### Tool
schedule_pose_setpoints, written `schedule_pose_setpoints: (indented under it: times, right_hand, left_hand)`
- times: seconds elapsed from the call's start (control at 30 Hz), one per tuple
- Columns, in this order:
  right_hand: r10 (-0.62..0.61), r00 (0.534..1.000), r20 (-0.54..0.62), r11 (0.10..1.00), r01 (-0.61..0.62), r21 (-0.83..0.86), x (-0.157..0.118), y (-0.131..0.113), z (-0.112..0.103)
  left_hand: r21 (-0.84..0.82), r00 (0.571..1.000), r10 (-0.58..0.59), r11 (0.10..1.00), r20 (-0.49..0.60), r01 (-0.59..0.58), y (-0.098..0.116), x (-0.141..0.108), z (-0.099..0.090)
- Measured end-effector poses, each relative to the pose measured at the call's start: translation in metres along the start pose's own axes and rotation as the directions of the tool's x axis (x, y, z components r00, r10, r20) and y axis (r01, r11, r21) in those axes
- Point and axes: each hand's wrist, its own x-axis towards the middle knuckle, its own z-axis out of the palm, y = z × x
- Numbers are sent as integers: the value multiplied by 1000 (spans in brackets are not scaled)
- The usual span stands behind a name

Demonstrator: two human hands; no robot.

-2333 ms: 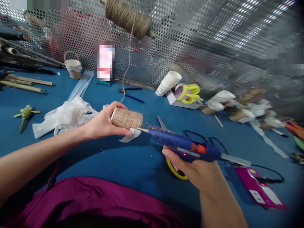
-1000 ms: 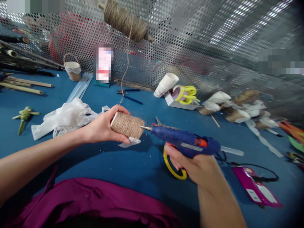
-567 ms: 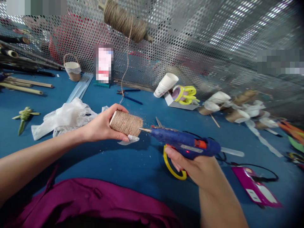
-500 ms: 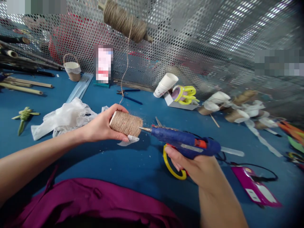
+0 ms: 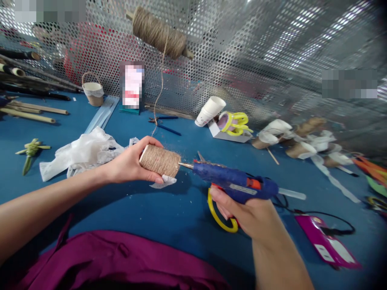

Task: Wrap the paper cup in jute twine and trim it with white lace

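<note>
My left hand [image 5: 133, 163] is wrapped round a paper cup [image 5: 160, 160] covered in coiled jute twine, lying on its side in the air. A scrap of white lace [image 5: 164, 182] hangs at its lower edge, by my thumb. In my right hand [image 5: 242, 213] is a blue hot glue gun [image 5: 232, 179], its metal nozzle at the right end of the wrapped cup; whether it touches I cannot tell. Yellow-handled scissors [image 5: 222, 219] lie beneath the gun, partly hidden by it. From a twine spool [image 5: 159, 32] on the mesh, a strand runs down behind my left hand.
White lace [image 5: 90, 151] lies beside my left forearm. Behind are pliers [image 5: 166, 125], white paper cups [image 5: 210, 110] and a roll of tape with yellow-handled scissors [image 5: 236, 123]. A small twine basket [image 5: 93, 92] stands back left; several wrapped cups [image 5: 266, 137] lie at right.
The hands, wrapped cup and glue gun keep nearly the same pose, with the nozzle still at the cup's end. The whole view has shifted slightly.
</note>
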Motion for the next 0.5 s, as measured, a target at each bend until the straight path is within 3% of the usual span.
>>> schedule_pose_setpoints:
  times: [0.27,0.5]
  right_hand:
    - [53,997,57,998,-55,25,-4,2,3]
    - [12,1000,18,1000,-12,3,1,6,3]
  left_hand:
    - [-119,999,-49,992,20,51,2,1,2]
    - [-68,1000,-22,997,16,23,1,0,3]
